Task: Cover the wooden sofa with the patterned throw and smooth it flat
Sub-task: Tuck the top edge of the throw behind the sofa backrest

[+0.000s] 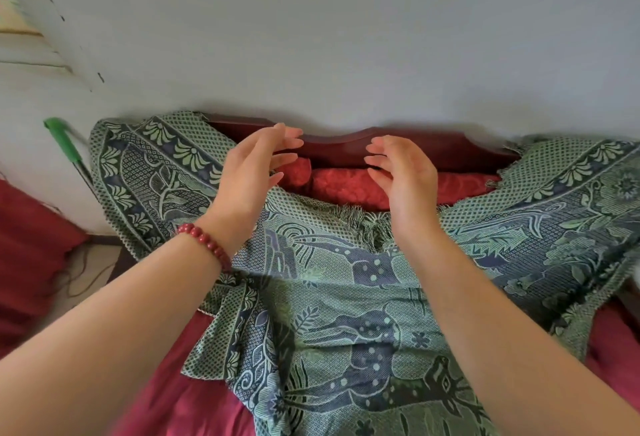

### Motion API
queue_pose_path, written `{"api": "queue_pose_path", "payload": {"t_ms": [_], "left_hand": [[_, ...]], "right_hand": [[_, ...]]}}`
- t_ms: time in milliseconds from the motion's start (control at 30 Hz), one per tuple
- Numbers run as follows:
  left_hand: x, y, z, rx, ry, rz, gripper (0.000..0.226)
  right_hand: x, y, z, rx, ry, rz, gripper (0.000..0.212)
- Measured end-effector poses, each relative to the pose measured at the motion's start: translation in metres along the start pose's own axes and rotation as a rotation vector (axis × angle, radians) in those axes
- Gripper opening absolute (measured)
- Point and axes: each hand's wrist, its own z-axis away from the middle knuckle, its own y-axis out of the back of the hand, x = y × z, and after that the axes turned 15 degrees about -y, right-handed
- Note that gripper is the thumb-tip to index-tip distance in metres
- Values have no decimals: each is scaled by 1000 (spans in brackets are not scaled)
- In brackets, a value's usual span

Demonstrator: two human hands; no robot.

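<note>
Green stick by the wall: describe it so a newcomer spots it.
Start at the pale wall and follow it left past the throw. There a thin stick stands by the wall. Its bright green grip is the only plain green thing nearby.

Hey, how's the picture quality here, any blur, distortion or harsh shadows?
Head view: soft even light, no glare; wide-angle stretch toward the corners; the left hand and right hand look slightly blurred; only a faint arm shadow falls on the throw.

A green plastic stick handle (64, 143) leans against a pale grey painted wall (346, 37), far left along it. At the wall's foot below lies a dark red fabric cushion (31, 245).
</note>
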Motion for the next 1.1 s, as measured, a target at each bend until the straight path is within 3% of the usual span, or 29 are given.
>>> {"api": "queue_pose_path", "payload": {"t_ms": [300,567,767,1000,1100], "left_hand": [[-88,-16,-60,-116,-33,-67,10],[-184,-46,-98,-176,-50,-181,13],[-221,-50,-98,-272,-94,-288,12],[-265,-38,-103,-511,-172,-940,27],[-284,-36,-114,-722,-157,-1221,35]], "right_hand": [[49,8,-87,-11,-36,201,17],[108,16,-157,-94,55,368,10],[150,31,-182,-118,15,396,11],[187,43,-201,-110,2,841,21],[194,46,-203,-234,-173,1081,50]]}}
